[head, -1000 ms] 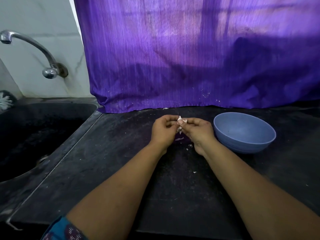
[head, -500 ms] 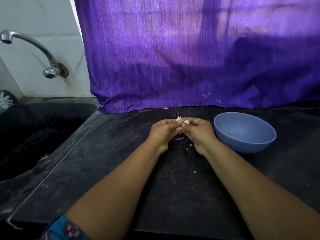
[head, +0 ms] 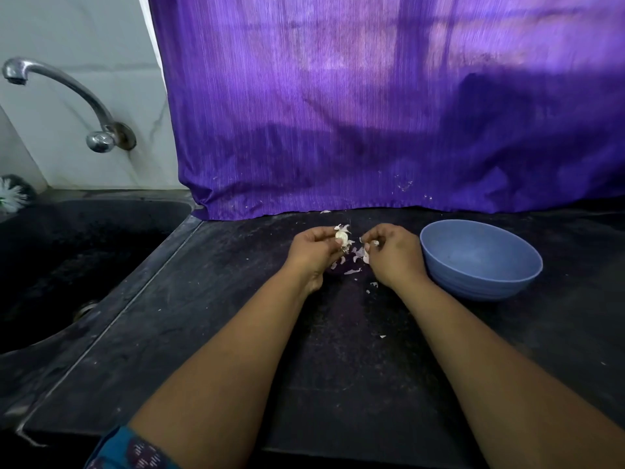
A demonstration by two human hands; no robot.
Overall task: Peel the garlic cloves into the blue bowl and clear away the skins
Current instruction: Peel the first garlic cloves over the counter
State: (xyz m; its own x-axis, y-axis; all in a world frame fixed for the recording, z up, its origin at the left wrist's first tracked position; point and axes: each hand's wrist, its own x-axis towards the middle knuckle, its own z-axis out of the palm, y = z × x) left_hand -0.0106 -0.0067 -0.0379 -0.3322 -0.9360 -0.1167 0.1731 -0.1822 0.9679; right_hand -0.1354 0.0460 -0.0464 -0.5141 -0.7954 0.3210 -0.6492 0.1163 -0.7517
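My left hand (head: 313, 253) pinches a pale garlic clove (head: 341, 235) with loose skin sticking up from it. A short gap to the right, my right hand (head: 392, 253) has its fingers closed on a small bit of skin (head: 374, 243). Both hands hover just above the dark counter (head: 203, 316). Several thin pinkish skins (head: 353, 262) lie on the counter between and below the hands. The blue bowl (head: 480, 258) stands right beside my right hand and looks empty.
A dark sink (head: 67, 265) with a metal tap (head: 67, 99) fills the left side. A purple curtain (head: 372, 113) hangs behind the counter down to its back edge. A few skin flecks (head: 382, 336) lie nearer to me.
My hands were pressed together on the clove; now they have pulled apart, the left keeping the clove, the right drawing off a piece of skin. More skins lie on the counter.
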